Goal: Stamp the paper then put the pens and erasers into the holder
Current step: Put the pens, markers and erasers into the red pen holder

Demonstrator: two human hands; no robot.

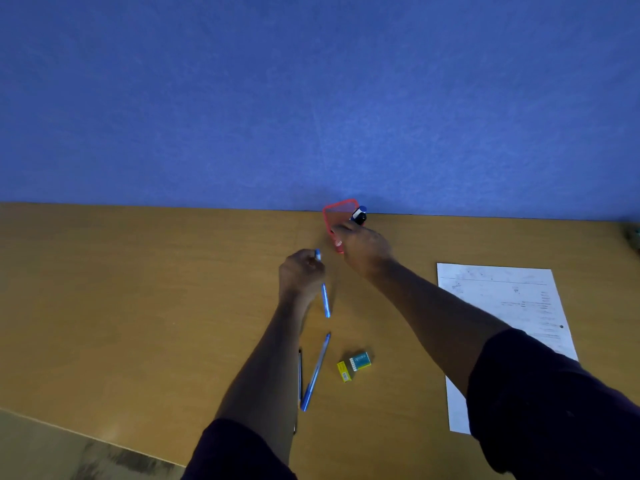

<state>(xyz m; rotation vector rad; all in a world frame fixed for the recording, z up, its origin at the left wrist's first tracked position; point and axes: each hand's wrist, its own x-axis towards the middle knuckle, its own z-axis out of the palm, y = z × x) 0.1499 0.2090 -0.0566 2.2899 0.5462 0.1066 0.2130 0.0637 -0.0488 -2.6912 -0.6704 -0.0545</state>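
Wooden desk (138, 289) runs to a blue wall, where the right hand (363, 249) grips the tilted red holder (337, 211) beside a blue-capped stamp (359, 214), while the left hand (299, 271) is closed around a blue pen (325, 301). Nearer lie another blue pen (315, 372) beside a dark pen (300, 372), a yellow eraser (345, 371) touching a teal eraser (361, 361), and the printed paper (502, 299) at right.

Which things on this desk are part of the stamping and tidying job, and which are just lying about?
Job: paper, stamp, red holder, blue pen in left hand, second blue pen, dark pen, two erasers.
Lying about: dark object at right edge.
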